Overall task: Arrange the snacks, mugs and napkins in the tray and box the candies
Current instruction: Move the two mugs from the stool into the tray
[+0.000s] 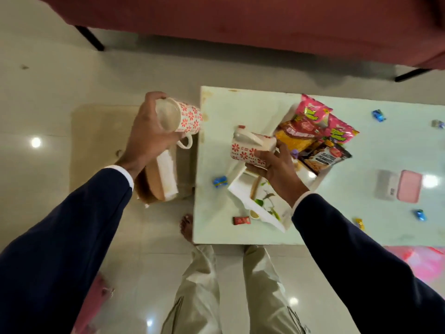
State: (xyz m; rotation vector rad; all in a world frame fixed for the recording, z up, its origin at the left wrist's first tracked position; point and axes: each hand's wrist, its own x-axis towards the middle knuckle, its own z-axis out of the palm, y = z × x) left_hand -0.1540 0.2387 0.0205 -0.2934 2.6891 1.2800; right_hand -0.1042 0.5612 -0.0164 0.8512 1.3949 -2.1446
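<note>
My left hand (147, 131) holds a white mug with red flowers (186, 119) in the air, left of the table edge. My right hand (277, 165) grips a second matching mug (248, 148), tilted on its side above the white tray (317, 186). Snack packets (315, 131) lie piled in the tray's far end. A napkin with a leaf print (262, 201) lies in its near end. Wrapped candies are scattered on the table: blue candy (220, 181), red candy (241, 220), another blue candy (378, 115). A pink candy box (409, 186) lies at the right beside its clear lid (386, 184).
The pale glass table (216, 104) has its left edge between my hands. A brown and white box (161, 182) sits on the floor to its left. A red sofa (240, 18) runs along the far side. My legs and a bare foot (187, 225) are below.
</note>
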